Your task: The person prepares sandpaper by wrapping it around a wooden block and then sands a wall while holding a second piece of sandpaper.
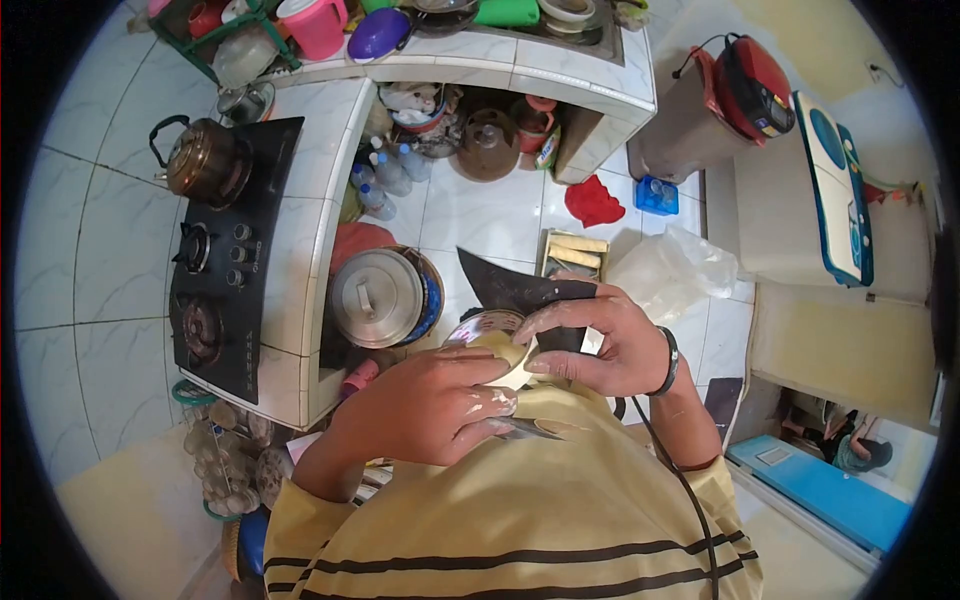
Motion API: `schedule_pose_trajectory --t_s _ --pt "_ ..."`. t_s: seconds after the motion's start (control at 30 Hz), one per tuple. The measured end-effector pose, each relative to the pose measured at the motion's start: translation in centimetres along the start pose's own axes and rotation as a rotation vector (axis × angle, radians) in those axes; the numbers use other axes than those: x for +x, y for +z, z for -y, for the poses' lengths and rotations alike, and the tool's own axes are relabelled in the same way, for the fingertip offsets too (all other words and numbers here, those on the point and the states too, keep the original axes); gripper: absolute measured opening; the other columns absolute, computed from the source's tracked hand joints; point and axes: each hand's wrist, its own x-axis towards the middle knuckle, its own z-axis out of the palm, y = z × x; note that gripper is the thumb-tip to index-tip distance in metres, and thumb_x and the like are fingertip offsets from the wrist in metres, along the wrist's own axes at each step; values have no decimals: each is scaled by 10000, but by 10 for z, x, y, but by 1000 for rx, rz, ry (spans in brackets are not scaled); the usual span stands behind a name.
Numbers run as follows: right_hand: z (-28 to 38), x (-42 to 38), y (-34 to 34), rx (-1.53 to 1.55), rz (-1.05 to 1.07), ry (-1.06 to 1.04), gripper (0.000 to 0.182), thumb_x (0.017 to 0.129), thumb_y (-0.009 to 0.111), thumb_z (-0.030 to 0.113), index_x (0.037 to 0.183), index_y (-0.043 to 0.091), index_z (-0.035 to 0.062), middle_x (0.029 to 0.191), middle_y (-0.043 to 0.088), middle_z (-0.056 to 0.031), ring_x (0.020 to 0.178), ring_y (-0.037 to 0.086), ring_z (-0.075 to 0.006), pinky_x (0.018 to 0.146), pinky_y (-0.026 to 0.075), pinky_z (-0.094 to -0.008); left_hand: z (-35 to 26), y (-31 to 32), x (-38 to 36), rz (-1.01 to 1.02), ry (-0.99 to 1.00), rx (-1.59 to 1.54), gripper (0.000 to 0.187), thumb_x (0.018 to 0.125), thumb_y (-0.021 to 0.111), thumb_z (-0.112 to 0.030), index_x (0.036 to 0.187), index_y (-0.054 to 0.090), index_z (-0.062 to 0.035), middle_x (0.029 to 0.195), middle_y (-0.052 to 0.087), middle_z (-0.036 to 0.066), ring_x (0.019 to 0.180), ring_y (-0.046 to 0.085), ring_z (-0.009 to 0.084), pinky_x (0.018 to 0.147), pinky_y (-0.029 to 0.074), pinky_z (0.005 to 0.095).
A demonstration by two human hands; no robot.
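Observation:
My left hand (440, 405) is closed, its fingers curled in front of my chest with white smears on them. Its fingertips press a smooth pale yellow piece (503, 347). Below these fingers a grey pointed strip (532, 429) sticks out. From the other side my right hand (610, 340), also smeared white and wearing a black band, brings thumb and fingers to the yellow piece. A dark, pointed leaf-like sheet (515, 283) is held under my right fingers and spreads forward. Just behind the yellow piece shows a bowl's patterned rim (490, 318), partly hidden by my hands.
A lidded metal pot (377, 297) stands left, near a black gas stove (240, 260) with a kettle (208, 160). Ahead on the floor are a box of pale rolls (576, 252), a red cloth (594, 201) and a clear plastic bag (675, 268). A cable (665, 450) hangs over my shirt.

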Motion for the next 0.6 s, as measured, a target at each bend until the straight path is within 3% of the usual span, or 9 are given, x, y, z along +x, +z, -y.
schedule_pose_trajectory --t_s 0.1,0.3,0.4,0.5,0.6 --pt "-4 4 -1 157 64 -12 166 818 737 130 954 688 51 934 711 -92 880 660 -272 855 483 -359 -3 -2 0 13 3 -6 236 694 801 -157 868 717 -23 931 642 156 876 641 354 837 534 407" --pt "-12 7 3 331 156 65 142 827 731 85 933 671 11 919 700 -103 858 652 -217 796 495 -323 -7 -5 -3 46 -21 -9 259 713 746 -159 915 719 0 984 635 147 990 623 322 874 515 381" --pt "-12 9 3 400 184 116 142 834 727 83 934 666 2 890 689 -88 841 633 -180 796 485 -310 -6 0 -4 -52 31 -1 226 669 804 -139 837 717 -15 904 637 144 820 630 333 757 530 384" --pt "-11 11 2 442 212 133 139 838 723 84 936 665 3 879 681 -77 828 613 -165 793 477 -308 -5 0 -5 -53 37 -15 224 664 799 -130 831 712 -8 882 628 140 811 626 325 746 528 382" --pt "-9 12 -1 448 236 155 126 845 714 80 933 665 4 882 678 -75 833 608 -163 786 475 -308 -9 -3 -7 34 -50 -8 242 708 754 -159 900 727 -14 1013 647 147 1000 627 323 871 517 392"
